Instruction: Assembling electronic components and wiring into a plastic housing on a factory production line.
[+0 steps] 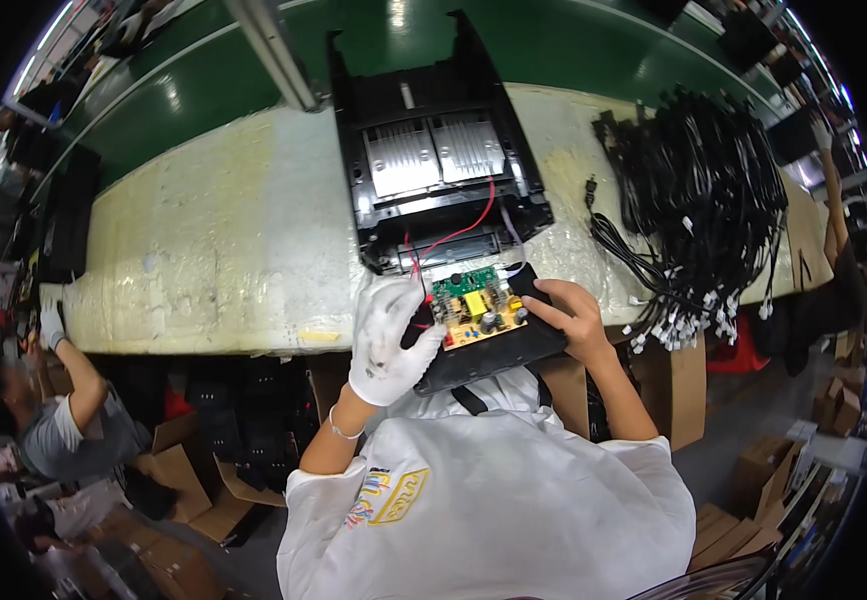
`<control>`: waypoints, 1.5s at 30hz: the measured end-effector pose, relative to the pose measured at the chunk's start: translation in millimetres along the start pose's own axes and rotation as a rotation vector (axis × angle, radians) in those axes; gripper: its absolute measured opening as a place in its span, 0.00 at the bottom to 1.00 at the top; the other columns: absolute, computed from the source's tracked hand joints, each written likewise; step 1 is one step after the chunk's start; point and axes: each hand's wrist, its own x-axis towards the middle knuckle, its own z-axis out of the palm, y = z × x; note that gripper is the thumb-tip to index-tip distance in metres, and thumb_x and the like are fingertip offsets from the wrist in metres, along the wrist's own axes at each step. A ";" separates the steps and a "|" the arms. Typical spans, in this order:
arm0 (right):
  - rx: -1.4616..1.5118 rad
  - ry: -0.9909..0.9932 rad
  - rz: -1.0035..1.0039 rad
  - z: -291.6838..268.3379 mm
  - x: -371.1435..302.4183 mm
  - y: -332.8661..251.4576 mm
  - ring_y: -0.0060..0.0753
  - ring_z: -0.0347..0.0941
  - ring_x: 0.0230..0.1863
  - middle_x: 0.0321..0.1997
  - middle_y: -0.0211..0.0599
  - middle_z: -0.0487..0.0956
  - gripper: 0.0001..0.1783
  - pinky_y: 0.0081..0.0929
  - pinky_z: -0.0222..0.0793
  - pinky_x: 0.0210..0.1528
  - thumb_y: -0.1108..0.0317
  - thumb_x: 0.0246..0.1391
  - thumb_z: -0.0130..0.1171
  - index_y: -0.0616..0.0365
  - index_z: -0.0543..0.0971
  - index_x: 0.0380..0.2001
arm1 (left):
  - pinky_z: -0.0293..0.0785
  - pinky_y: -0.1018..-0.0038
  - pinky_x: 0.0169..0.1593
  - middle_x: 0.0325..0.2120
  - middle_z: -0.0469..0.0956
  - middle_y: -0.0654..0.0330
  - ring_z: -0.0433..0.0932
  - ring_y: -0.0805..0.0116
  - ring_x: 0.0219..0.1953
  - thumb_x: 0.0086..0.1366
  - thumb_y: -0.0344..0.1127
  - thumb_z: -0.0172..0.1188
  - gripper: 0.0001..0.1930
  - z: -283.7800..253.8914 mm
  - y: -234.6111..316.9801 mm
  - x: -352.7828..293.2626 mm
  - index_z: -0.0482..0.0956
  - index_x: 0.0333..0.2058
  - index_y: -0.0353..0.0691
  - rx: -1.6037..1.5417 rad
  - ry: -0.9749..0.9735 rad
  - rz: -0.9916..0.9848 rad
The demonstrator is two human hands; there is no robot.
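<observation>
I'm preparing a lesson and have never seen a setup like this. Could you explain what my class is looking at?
There is no robot here: a person works with their own hands, seen from above by a wide fisheye camera on the head, so straight edges look bent. The left hand is gloved, the right hand bare. They are at either side of a circuit board, over a black panel; how firmly each grips is unclear. Beyond, a black housing stands on the workbench, with black cables piled to the right.

The circuit board [478, 310] is green and tan, the casing [463, 85] black.
</observation>
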 end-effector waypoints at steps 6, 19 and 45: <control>-0.071 -0.071 -0.060 3.3 -2.5 0.6 0.47 0.78 0.49 0.52 0.49 0.77 0.20 0.35 0.78 0.48 0.72 0.46 0.57 0.50 0.82 0.46 | 0.59 0.52 0.61 0.50 0.70 0.45 0.66 0.43 0.55 0.56 0.37 0.67 0.29 11.8 -39.1 -14.4 0.71 0.55 0.34 0.243 0.109 -0.189; -0.554 -0.087 0.398 -75.4 15.7 35.2 0.59 0.64 0.62 0.55 0.54 0.72 0.35 0.41 0.60 0.67 0.68 0.46 0.64 0.67 0.67 0.59 | 0.56 0.47 0.64 0.60 0.62 0.41 0.59 0.38 0.63 0.58 0.45 0.65 0.30 4.9 -25.8 -23.5 0.69 0.54 0.36 0.339 0.051 0.077; 1.480 -0.180 0.422 -43.0 89.1 -17.5 0.39 0.77 0.45 0.44 0.49 0.78 0.29 0.35 0.70 0.52 0.48 0.71 0.36 0.69 0.66 0.53 | 0.77 0.58 0.52 0.36 0.79 0.52 0.80 0.58 0.41 0.73 0.47 0.49 0.17 9.1 79.8 162.7 0.71 0.39 0.36 -1.241 0.136 0.038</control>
